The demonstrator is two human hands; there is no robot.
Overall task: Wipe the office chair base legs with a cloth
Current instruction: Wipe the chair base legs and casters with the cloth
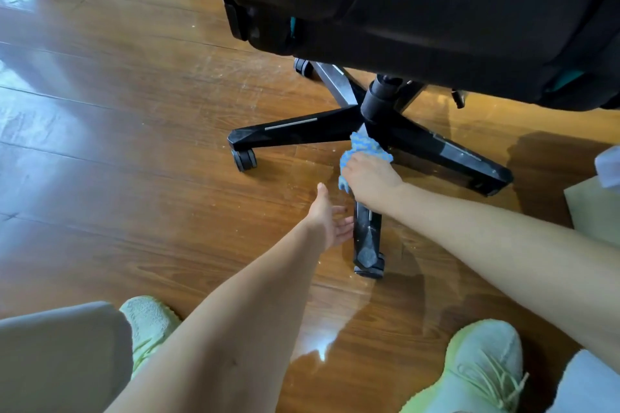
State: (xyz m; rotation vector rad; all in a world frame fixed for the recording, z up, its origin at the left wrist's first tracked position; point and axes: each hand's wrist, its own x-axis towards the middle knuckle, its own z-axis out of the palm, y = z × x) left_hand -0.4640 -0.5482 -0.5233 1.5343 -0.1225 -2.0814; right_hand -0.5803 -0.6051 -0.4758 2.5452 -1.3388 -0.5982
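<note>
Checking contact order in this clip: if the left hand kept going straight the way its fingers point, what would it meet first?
Probably the near chair leg: the open left hand points right toward it; depth unclear.

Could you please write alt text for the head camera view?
A right hand presses a blue cloth onto the nearest black chair base leg, while the open left hand hovers beside it above the wooden floor.
</note>
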